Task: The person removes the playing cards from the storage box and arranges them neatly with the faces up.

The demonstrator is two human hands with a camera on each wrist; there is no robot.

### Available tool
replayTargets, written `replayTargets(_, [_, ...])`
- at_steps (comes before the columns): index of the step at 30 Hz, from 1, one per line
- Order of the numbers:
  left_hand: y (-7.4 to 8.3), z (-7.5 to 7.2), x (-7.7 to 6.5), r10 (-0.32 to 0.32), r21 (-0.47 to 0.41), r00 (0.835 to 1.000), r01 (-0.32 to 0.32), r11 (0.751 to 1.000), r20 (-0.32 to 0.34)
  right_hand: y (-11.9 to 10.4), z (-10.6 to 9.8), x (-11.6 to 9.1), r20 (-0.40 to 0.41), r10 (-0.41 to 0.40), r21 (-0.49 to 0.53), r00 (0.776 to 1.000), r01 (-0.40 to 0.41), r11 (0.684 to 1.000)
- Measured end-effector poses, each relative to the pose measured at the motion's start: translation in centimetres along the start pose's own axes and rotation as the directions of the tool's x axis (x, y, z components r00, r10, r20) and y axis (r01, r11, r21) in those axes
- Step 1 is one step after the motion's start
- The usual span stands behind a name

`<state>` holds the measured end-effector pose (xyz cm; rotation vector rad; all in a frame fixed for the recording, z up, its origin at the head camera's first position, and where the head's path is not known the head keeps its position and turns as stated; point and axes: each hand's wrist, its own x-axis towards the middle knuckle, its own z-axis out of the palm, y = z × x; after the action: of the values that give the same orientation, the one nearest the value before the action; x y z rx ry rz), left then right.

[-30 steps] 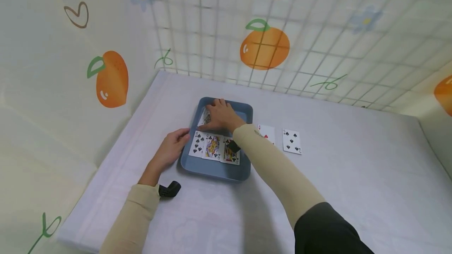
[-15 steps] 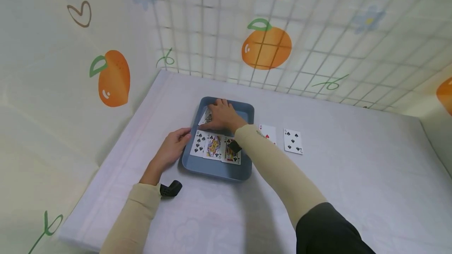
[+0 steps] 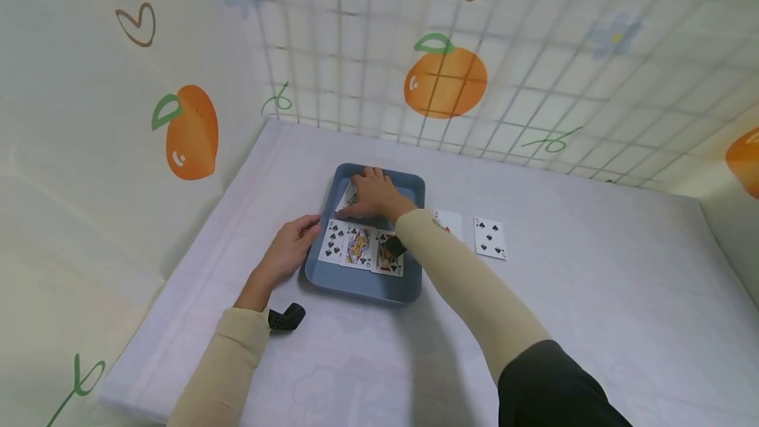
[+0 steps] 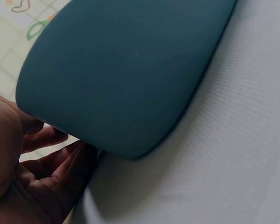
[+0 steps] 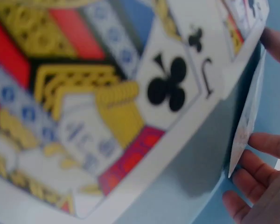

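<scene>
My right hand [image 3: 376,195] reaches into the upper left of a blue tray [image 3: 350,283]. It pinches a playing card [image 3: 346,199], seen edge-on as a tilted card [image 5: 247,119] between thumb and fingers in the right wrist view; most of its face is hidden. Below it in the tray lies an overlapping row: a spade number card [image 3: 331,242], a queen [image 3: 358,246] and a jack of clubs [image 3: 388,264]. The jack [image 5: 130,93] looms close in the right wrist view. At the tray's left side, my left hand [image 3: 284,248] rests its fingertips against the outer wall [image 4: 130,79].
On the white-covered table [image 3: 569,308], right of the tray, lie a red ace [image 3: 450,223], partly behind my right sleeve, and a five of spades [image 3: 490,238]. A grid panel [image 3: 510,78] under a printed cloth stands along the back. Another cloth wall [image 3: 107,170] bounds the left.
My right hand has shifted very slightly to the right in the tray with its card. The left hand stays at the tray's side, and the row of cards lies as before.
</scene>
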<state>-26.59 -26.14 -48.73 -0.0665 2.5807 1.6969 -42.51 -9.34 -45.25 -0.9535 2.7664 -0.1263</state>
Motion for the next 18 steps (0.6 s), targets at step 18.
replayTargets(18, [0.3,0.3,-0.3,-0.018,0.042,1.000,0.018,0.999,-0.009,0.9,-1.5,-1.9,0.026,0.004,-0.019,1.000,-0.004,1.000])
